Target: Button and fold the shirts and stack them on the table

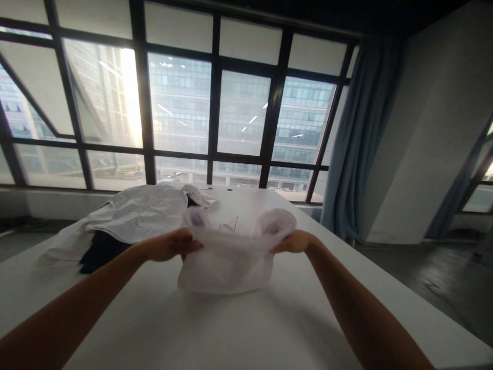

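Over the table, both of my hands hold a thin white cloth (227, 264), likely a garment, though blur hides its exact kind. Its front panel hangs between the hands, and loose folds bulge up at both upper corners. The left upper corner is pinched in my left hand (173, 245), with thumb and fingers closed. My right hand (295, 241) grips the opposite corner, its fingers partly hidden behind the fabric. Thin dark lines show just behind the cloth's top edge, too small to name.
On the left of the white table (215, 334) lies a heap of white clothing (142, 210) with a dark garment (103, 252) under it. Two small dark round spots mark the table's far end. Windows stand behind; a blue curtain (358, 139) hangs at right.
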`<state>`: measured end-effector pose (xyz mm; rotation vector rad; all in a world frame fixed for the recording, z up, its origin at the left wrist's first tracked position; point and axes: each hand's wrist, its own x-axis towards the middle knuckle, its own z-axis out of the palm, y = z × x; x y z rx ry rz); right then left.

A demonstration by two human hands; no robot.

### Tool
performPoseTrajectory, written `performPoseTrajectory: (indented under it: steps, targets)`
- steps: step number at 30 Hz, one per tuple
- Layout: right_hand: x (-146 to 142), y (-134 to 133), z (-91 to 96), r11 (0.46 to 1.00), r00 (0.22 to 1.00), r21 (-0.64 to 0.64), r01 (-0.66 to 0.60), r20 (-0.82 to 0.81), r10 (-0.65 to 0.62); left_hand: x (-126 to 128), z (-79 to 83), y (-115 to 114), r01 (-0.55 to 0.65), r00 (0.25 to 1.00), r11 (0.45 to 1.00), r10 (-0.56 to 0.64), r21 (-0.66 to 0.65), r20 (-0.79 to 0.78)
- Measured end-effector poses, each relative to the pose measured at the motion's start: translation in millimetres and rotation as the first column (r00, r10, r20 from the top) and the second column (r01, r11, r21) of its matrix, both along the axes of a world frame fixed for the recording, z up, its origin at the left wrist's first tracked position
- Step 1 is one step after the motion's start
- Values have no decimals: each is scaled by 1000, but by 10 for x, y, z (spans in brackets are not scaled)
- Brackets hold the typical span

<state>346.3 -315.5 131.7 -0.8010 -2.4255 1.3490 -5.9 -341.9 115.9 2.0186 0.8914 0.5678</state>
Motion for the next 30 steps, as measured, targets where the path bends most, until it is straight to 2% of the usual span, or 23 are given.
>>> performPoseTrajectory:
  steps: [2,4,8,12,14,16,19,22,24,27,29,30]
  targets:
    - [-60,185,-6,985,986,-72,159,-32,-161,-9,6,235,-141,984,988,147,-66,102]
    - [-146,424,-112,943,949,-117,311,-23,-315,-10,-60,513,-220,962,966,238,-139,131]
    - [-313,830,-465,814,831,-167,556,151,-536,-24,-388,1003,-405,913,880,402,-248,-64]
    - [-441,1059,-719,709,713,-120,695,232,-661,10,-695,1346,-575,818,787,548,-225,-173]
    - [-478,1145,-770,692,686,-56,720,209,-697,42,-749,1474,-633,774,747,609,-201,-174]
    - [-487,1224,-773,688,677,12,726,159,-718,59,-736,1580,-659,751,728,652,-190,-109]
    - [-455,1339,-720,682,680,45,730,53,-731,44,-652,1724,-619,757,764,642,-181,120]
    - [-433,1450,-696,640,642,69,766,-34,-766,25,-608,1863,-596,746,793,605,-128,278]
    - [-448,1497,-740,585,594,160,795,-13,-804,30,-649,1932,-648,737,761,638,-36,225]
    - [-493,1471,-850,512,520,404,758,99,-849,45,-777,1949,-708,694,668,718,228,51]
    - [-516,1370,-895,483,493,550,681,143,-858,54,-853,1884,-684,678,630,735,367,0]
    - [-525,1295,-898,477,492,595,647,153,-857,61,-878,1826,-648,695,636,719,419,-15]
